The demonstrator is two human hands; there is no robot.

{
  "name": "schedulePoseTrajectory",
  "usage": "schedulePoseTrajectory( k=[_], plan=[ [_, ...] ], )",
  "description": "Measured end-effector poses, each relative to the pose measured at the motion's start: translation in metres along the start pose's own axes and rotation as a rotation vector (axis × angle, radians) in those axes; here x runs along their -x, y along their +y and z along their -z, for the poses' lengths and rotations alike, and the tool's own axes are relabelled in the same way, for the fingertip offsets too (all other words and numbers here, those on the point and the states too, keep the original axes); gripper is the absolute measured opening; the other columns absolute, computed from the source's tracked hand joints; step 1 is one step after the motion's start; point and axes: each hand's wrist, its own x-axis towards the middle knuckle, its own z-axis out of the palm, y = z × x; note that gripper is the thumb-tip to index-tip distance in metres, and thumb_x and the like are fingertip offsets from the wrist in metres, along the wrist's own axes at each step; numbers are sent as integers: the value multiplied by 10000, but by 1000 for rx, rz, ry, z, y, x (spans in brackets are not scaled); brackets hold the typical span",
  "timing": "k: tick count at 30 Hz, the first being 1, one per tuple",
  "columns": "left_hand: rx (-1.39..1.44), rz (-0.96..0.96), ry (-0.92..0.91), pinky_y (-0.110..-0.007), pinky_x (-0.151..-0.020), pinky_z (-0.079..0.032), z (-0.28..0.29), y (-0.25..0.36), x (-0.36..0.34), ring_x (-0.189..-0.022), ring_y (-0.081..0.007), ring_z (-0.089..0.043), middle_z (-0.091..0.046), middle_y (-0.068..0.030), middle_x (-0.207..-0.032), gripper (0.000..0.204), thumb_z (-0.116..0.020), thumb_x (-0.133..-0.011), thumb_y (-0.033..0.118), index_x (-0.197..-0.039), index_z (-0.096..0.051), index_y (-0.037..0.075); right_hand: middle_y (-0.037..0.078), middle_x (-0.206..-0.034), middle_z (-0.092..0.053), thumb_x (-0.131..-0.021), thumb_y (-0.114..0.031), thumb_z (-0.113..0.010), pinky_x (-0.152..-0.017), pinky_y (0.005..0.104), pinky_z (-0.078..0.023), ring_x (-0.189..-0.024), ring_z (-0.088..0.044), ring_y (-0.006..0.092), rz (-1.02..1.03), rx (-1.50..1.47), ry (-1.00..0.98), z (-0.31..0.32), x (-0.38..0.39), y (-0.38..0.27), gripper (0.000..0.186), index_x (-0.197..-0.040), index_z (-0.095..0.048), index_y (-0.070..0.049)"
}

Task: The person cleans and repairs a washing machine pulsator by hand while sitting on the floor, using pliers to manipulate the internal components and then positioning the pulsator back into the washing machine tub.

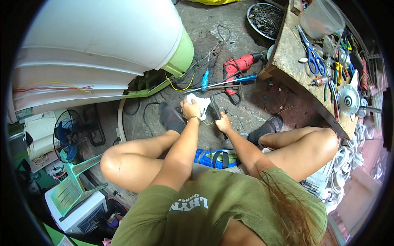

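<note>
Between my feet, my left hand (190, 110) is closed around a crumpled-looking white piece (201, 102); whether it is cloth or plastic I cannot tell. My right hand (223, 123) grips a dark bar-shaped tool (215, 108), whose upper end slants toward the white piece. Just beyond my hands lie a screwdriver with a light blue handle (205, 80) and a longer one with a dark blue handle (246, 78). A red power drill (240, 65) rests on the floor beside them. My fingers partly hide both held things.
A large white-and-green appliance casing (180, 57) stands at the far left. Scissors (312, 55) and pliers (337, 73) lie on the wooden bench (287, 51) at right. A bowl of metal scraps (266, 19) sits beyond. Left are a fan (67, 133) and green chair (76, 180).
</note>
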Motion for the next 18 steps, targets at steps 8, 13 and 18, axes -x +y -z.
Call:
schedulePoseTrajectory(
  k=[8,13,18],
  plan=[
    [45,-56,1,-486,-968,-424,-4,-19,-19,-1073,-356,-596,-636,-129,-1160,360,-672,-811,210,-1160,-635,129,265,-1014,-648,-668,-198,-637,-880,451,-488,-996,-613,423,130,-127,59,-34,10,14,533,-1171,-556,-40],
    [27,-126,-13,-574,-1047,-294,-13,-64,-37,-1061,-340,-608,-669,-128,-1111,353,-693,-801,206,-1146,-650,146,252,-922,-665,-655,-198,-695,-830,461,-504,-906,-638,422,62,-34,54,-25,54,-31,472,-1051,-540,8],
    [-93,-181,-257,-494,-933,-425,3,-37,-67,-1034,-367,-591,-603,-149,-1094,300,-695,-760,195,-1035,-608,113,110,-875,-677,-711,-276,-819,-730,334,-512,-790,-646,208,122,-357,-284,-7,56,-15,542,-1097,-559,1]
  ],
)
